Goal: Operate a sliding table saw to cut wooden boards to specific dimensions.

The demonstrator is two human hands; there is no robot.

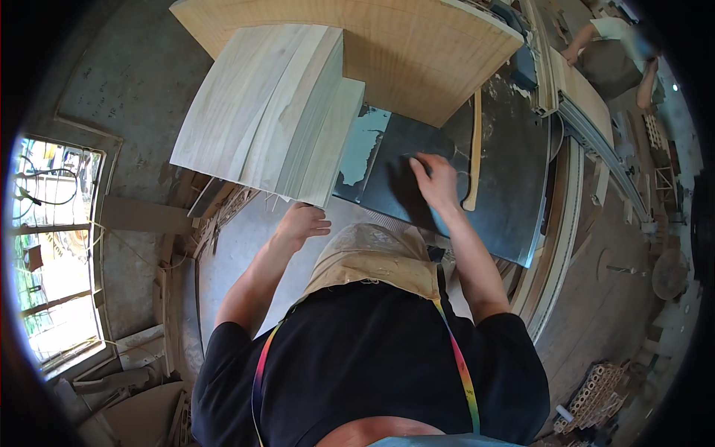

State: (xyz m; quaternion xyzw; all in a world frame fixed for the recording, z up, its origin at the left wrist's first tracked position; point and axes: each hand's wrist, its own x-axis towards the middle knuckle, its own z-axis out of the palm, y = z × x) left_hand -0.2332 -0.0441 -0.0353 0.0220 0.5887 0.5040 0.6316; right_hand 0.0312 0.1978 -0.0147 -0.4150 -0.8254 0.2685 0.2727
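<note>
A stack of pale boards [257,104], stepped along its right side, stands at the left end of the dark metal machine table [506,156]. My left hand [302,225] is at the near lower edge of this stack, its fingers extended to the right and slightly apart. Whether it touches the boards I cannot tell. Over the dark tabletop, my right hand [436,183] is loosely bent, thumb apart from the curled fingers, with nothing visible in it. Its shadow falls on the surface to the left. Just right of that hand lies a thin wooden stick [477,141].
A large wooden panel [402,52] stands across the far side of the table. Metal rails [596,149] run along the right. Another person [611,56] is beyond them. Thin wood offcuts [227,212] lie below the stack, and a barred window [59,253] is at left.
</note>
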